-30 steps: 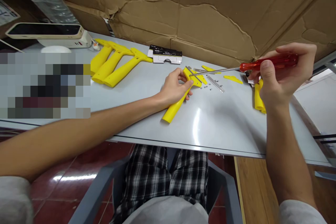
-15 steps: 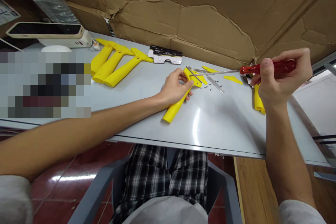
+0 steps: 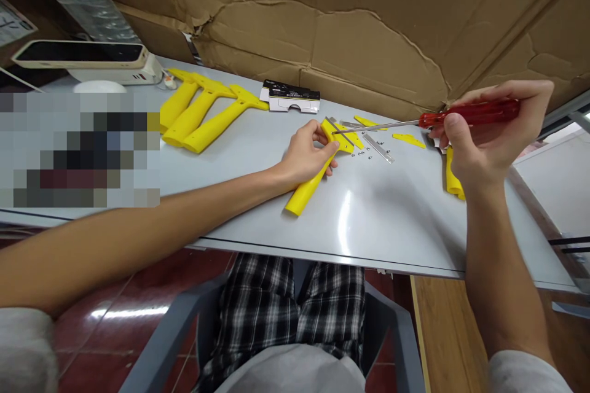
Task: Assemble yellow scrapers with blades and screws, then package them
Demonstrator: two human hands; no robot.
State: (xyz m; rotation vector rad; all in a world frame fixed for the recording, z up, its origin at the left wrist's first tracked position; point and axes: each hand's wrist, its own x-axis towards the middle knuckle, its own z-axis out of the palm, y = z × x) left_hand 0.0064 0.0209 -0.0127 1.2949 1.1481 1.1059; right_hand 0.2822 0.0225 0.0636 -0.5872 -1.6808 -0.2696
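My left hand is wrapped round a yellow plastic handle that lies slanted on the table, its wide head pointing away from me. A thin metal blade lies across that head. In my right hand is a red-handled screwdriver, held almost level, its long shaft reaching left so that the tip meets the head beside the blade. Just right of the head are small screws, a loose metal blade and yellow flat pieces.
Several yellow handles lie at the back left, beside black-and-white boxes. Another yellow handle is near my right wrist. Cardboard stands behind the table; a phone rests at the far left.
My right hand has shifted slightly up and its grip on the screwdriver has turned, with the fingers more opened out. The left hand and the yellow handle have stayed in place.
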